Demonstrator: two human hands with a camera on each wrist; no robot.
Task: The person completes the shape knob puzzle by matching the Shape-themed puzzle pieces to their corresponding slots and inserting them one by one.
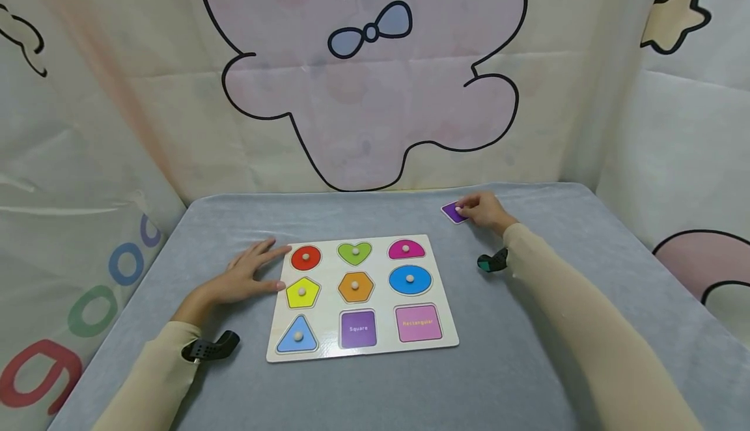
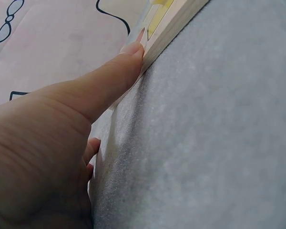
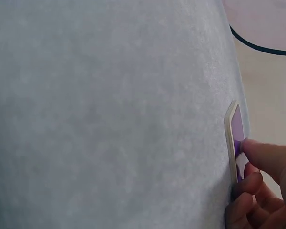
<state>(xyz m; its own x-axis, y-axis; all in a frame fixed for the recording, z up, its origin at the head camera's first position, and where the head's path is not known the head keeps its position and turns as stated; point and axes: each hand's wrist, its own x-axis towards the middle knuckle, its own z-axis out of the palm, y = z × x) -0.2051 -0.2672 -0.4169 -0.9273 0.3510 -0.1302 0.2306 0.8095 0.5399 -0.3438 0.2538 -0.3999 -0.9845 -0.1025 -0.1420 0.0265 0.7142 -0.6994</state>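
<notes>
A white wooden shape puzzle board lies on the cloth, in front of the person. My left hand touches its left edge with thumb and forefinger, the fingers loosely extended. In the left wrist view the thumb presses against the board's side. At the far right, my right hand pinches the small knob of a purple square puzzle piece. The right wrist view shows this piece edge-on, close to the cloth. In the board, the recesses labelled Square and Rectangular hold no piece.
Several knobbed pieces sit in the board, among them a blue triangle, an orange hexagon and a blue oval. Grey cloth covers the table. A printed curtain hangs behind it.
</notes>
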